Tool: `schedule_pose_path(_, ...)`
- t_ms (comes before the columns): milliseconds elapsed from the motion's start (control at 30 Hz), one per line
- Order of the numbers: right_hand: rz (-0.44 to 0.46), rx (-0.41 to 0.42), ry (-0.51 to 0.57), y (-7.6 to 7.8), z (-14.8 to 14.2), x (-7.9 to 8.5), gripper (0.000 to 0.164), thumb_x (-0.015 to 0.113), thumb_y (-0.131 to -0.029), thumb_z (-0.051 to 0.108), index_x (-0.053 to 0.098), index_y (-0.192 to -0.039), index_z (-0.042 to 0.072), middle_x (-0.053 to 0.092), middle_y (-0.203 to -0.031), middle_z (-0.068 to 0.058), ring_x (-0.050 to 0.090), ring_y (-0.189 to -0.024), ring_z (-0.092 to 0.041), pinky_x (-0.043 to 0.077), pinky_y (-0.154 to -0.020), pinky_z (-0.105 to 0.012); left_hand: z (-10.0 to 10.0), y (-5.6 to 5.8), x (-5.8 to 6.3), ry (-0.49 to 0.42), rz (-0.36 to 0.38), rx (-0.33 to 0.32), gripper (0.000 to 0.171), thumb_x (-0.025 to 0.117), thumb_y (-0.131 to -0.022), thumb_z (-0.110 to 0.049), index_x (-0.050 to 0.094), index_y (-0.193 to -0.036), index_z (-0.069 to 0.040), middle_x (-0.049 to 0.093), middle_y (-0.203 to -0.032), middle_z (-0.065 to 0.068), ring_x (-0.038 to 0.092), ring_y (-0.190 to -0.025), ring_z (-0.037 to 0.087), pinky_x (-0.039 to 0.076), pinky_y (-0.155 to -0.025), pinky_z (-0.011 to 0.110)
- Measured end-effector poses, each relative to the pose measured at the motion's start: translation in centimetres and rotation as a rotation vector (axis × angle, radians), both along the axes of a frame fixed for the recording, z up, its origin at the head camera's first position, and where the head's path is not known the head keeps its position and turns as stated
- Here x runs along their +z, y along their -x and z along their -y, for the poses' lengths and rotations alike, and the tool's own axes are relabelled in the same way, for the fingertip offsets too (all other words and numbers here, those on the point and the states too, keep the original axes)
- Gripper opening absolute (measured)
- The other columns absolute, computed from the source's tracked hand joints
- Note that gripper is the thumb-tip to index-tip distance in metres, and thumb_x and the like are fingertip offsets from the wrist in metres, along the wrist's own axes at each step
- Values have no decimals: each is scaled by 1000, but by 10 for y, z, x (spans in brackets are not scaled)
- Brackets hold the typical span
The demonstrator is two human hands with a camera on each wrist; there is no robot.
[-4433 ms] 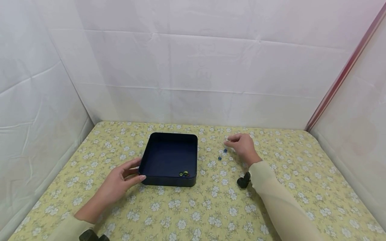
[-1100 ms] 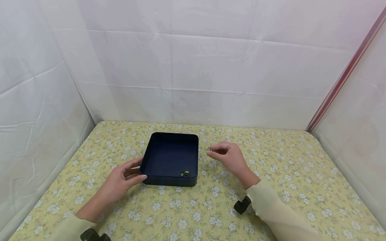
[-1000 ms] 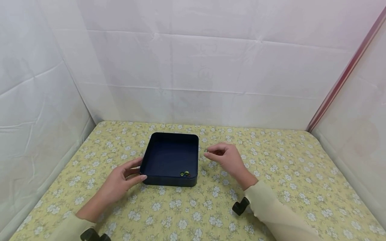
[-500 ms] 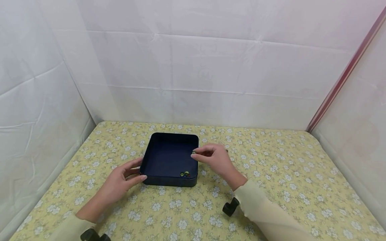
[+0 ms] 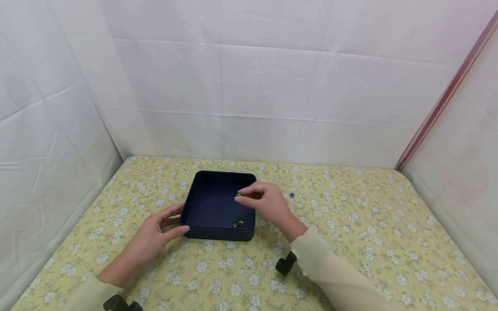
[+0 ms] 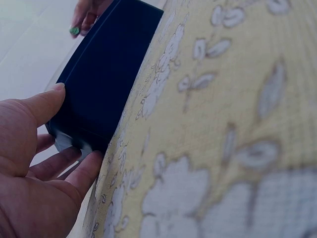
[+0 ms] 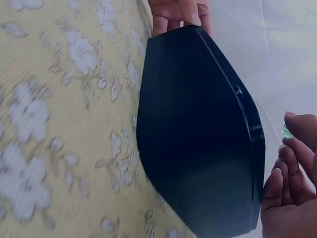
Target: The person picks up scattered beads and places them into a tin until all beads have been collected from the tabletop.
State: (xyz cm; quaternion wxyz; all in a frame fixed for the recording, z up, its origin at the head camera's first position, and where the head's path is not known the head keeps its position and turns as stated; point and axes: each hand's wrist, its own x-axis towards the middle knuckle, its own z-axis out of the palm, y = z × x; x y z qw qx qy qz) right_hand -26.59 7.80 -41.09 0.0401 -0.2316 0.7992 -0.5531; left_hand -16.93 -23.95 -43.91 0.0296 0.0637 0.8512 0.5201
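My left hand [image 5: 149, 235] holds the near left corner of a dark blue square tray [image 5: 219, 234], thumb on the rim and fingers against its side. Over the tray's right part, my right hand [image 5: 268, 205] pinches a small green glass marble [image 7: 287, 132] between thumb and fingertips, above rim height in the right wrist view. Inside the tray's near right corner lies a small cluster of marbles [image 5: 240, 224], green, with some red. A single blue marble [image 5: 292, 195] rests on the cloth right of the tray, beyond the right hand.
A yellow flowered cloth [image 5: 218, 276] covers the table. White sheeting [image 5: 249, 86] rises behind it and along both sides, with a red strip [image 5: 447, 86] at the right corner. Black wrist cameras [image 5: 285, 263] sit on both sleeves.
The right hand has carried the green marble leftward from the cloth, across the right rim, to above the tray. Of two blue marbles seen earlier, one shows now. The left hand stays put.
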Motion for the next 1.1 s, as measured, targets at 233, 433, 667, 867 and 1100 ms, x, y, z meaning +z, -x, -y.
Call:
schedule_pose_path(233, -44, 16, -29, 2, 14, 4, 21, 81, -91, 30, 81, -110, 20, 71, -101, 0, 66, -84, -17, 58, -71, -30, 0, 0, 1, 6, -6, 0, 75, 73, -97, -36, 39, -159, -11, 46, -157, 21, 54, -137, 44, 61, -94, 30)
schedule_pose_path(433, -52, 39, -33, 4, 27, 5, 21, 80, -91, 29, 82, -109, 18, 71, -103, -1, 67, -85, -15, 59, -72, -29, -1, 0, 1, 6, -13, -3, 74, 73, -97, -35, 39, -159, -11, 46, -156, 22, 54, -136, 44, 61, -94, 30)
schedule_pose_path(667, -36, 24, -39, 4, 41, 7, 21, 81, -90, 28, 82, -108, 18, 72, -103, 0, 68, -85, -12, 60, -72, -28, -1, 0, 0, 1, -11, -2, 74, 73, -97, -35, 39, -159, -10, 46, -156, 22, 54, -135, 44, 61, -94, 29)
schedule_pose_path(867, 26, 8, -41, 7, 51, 7, 20, 82, -90, 28, 82, -107, 18, 72, -104, 0, 68, -86, -12, 60, -73, -28, 0, 1, -1, -1, -6, 0, 74, 73, -97, -36, 40, -159, -11, 46, -157, 21, 55, -135, 44, 61, -93, 30)
schedule_pose_path(1100, 75, -25, -56, 11, 61, 6, 18, 83, -88, 27, 83, -104, 18, 74, -102, 1, 68, -85, -11, 60, -73, -27, 0, 1, -1, -10, -9, -8, 74, 73, -97, -35, 40, -159, -11, 46, -157, 22, 55, -135, 44, 60, -93, 27)
